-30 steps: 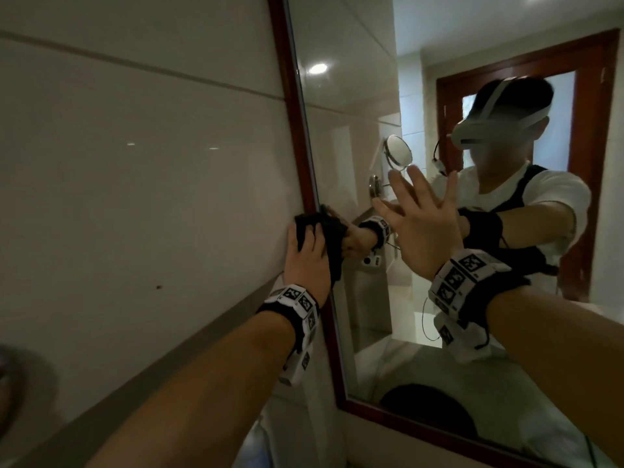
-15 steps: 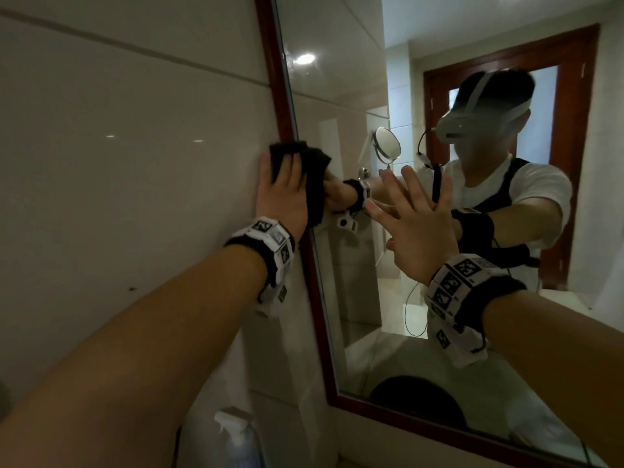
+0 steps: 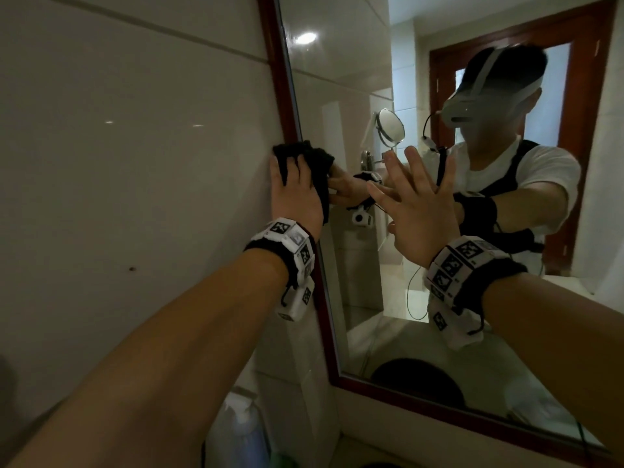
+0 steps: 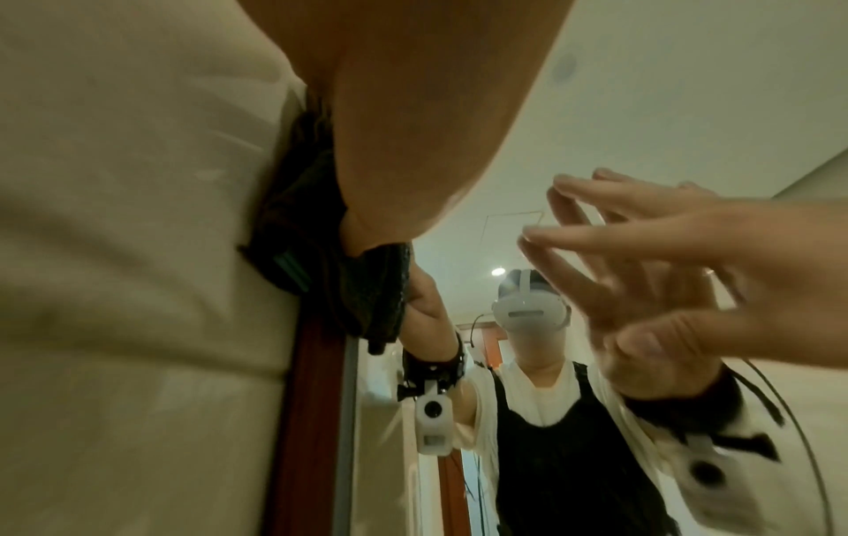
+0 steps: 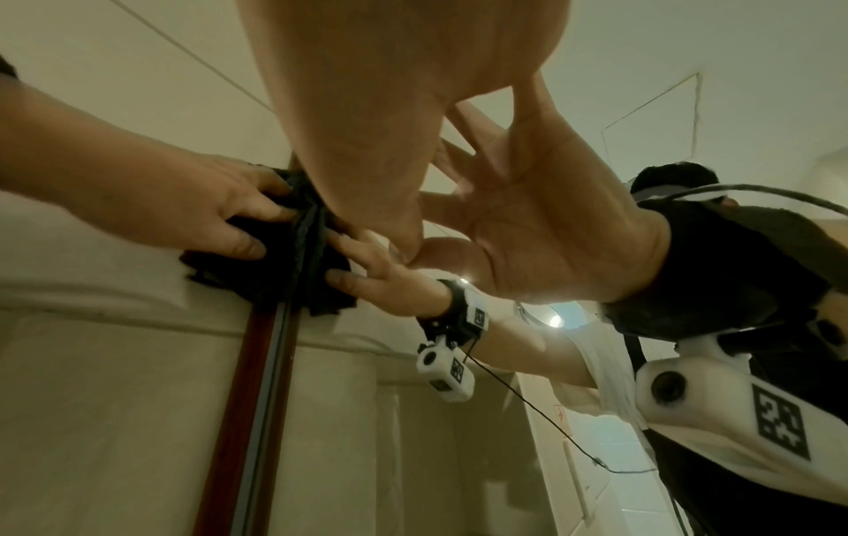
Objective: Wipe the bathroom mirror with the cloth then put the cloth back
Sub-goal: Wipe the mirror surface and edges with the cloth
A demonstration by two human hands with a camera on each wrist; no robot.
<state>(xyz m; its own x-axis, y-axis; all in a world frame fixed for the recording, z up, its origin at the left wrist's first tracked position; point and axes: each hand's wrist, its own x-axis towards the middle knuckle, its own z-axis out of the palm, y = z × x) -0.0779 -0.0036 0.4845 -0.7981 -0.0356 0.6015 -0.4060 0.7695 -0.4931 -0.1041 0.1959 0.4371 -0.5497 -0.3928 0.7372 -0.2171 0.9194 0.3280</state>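
A black cloth (image 3: 315, 157) lies over the mirror's (image 3: 341, 82) red-brown left frame (image 3: 278, 69), half on the tile wall. My left hand (image 3: 297, 194) presses it flat there with straight fingers. The left wrist view shows the cloth (image 4: 321, 261) bunched under my palm against the frame (image 4: 312, 417). My right hand (image 3: 418, 204) rests on the glass further right, fingers spread and holding nothing. In the right wrist view the left hand (image 5: 183, 206) covers the cloth (image 5: 275, 264), and my right hand (image 5: 367, 101) meets its own reflection.
A glossy tile wall (image 3: 135, 163) fills the left. A pump bottle (image 3: 243, 430) stands below near the mirror's lower left corner. The glass reflects a small round mirror (image 3: 391, 126), a wooden door and a person with a headset.
My left hand has slid the cloth up along the mirror's left frame, most of it in the first half second. The right hand stays spread on the glass.
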